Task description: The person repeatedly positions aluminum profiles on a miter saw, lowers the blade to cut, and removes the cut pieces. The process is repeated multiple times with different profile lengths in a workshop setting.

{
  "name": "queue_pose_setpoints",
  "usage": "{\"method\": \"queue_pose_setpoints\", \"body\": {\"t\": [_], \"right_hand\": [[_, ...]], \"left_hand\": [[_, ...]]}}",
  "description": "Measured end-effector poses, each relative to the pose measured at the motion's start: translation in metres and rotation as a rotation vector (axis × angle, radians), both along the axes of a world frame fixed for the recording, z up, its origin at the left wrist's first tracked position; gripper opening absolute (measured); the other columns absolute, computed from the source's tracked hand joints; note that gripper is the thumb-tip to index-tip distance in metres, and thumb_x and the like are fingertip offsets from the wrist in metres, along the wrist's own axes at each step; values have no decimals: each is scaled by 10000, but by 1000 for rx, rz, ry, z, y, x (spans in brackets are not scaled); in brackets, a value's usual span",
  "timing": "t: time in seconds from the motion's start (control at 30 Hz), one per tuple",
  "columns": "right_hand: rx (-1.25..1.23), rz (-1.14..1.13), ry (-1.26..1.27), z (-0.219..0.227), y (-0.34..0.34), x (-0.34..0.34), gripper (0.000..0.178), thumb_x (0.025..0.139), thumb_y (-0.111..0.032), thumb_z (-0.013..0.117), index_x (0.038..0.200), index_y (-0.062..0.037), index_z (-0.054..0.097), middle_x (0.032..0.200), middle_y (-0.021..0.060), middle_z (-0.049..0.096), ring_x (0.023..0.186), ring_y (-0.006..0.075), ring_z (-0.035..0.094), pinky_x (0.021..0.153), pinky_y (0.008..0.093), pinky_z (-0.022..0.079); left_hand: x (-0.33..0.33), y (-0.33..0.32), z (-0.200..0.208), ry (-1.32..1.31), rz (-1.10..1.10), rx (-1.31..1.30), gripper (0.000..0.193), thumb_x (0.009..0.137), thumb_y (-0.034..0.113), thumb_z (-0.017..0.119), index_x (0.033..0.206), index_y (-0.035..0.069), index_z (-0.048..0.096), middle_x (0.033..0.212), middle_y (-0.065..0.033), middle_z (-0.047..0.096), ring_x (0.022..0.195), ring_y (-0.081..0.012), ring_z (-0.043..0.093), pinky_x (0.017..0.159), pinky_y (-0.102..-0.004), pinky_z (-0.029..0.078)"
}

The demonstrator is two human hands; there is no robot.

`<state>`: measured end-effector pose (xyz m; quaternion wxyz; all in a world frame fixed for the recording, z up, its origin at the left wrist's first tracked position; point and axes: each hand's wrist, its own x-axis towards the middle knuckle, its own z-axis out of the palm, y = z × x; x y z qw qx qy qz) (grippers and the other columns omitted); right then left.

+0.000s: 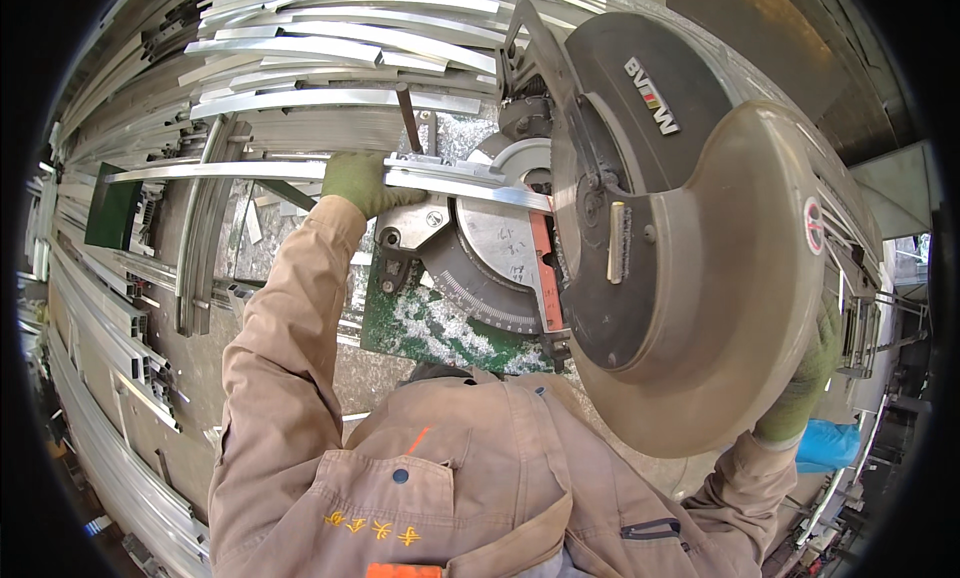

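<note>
At ten o'clock, the left hand point(360, 184) grips a shiny bar point(265, 169); near four, I can't tell what the right hand point(814, 371) holds.

On your dark saw cover point(660, 156), a badge point(651, 96) bears bold pale lettering. A round prohibition sign point(814, 225) marks the flared guard point(735, 308). Handwritten figures point(510, 245) stand on the metal turntable point(488, 218), above a graduated scale point(478, 294). Yellow characters point(371, 527) cross your jacket point(480, 448).

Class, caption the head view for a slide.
A gloved left hand holds a metal bar at a saw.
</note>
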<state>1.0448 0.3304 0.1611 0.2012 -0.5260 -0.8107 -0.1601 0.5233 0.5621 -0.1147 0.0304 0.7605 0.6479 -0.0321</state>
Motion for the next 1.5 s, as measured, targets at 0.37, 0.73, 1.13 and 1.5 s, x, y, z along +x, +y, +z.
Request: {"method": "queue_pose_setpoints", "body": {"t": [0.37,0.73,1.13,1.5], "right_hand": [[78,26,3,8,8,-19,515,874,-239,991,1343,-46,902,1314,157,907,1234,423,848,1090,544,643],[324,221,180,29,64,-13,420,1014,-127,981,1405,-27,864,1324,145,908,1201,388,868,1067,485,674],[-752,-482,776,-219,-44,-11,630,1111,-491,950,1545,-62,795,1326,181,890,1216,352,865,1067,493,676],[-1159,-443,1210,-348,-84,-91,887,970,-582,1016,1540,51,765,1335,239,916,1222,372,892,1073,462,682]], "left_hand": [[-8,18,-14,62,-2,-90,1164,781,1105,826,1440,151,928,1296,-253,925,1267,-466,875,1093,-541,675],[-9,14,-2,-124,41,-81,1117,687,1077,921,1306,147,961,1281,-223,933,1185,-455,895,1008,-535,696],[-3,18,-8,-198,29,-119,1171,695,988,1009,1428,80,918,1380,-240,924,1288,-440,881,1083,-485,678],[-8,11,-4,-141,43,-81,1108,707,987,1014,1397,123,939,1326,-239,934,1259,-448,887,1051,-512,671]]}}
